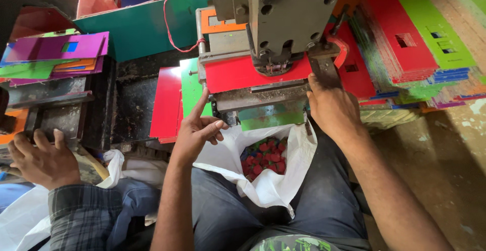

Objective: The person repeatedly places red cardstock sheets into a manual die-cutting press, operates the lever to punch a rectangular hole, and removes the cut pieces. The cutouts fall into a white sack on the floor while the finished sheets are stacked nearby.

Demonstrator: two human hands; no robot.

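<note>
A co-worker's hand rests at far left. My left hand is open, forefinger touching the red sheet under the press. My right hand presses that sheet's right edge, above the bag of offcuts.

Purple, green and orange sheets stacked top left on a dark metal block. Teal panel behind, red wire looped over it. Big fanned stack of red, green and blue cut sheets at right, with rectangular holes. White bag below the press holds small red offcuts. Co-worker's hand and plaid sleeve bottom left. Brown floor at right.
</note>
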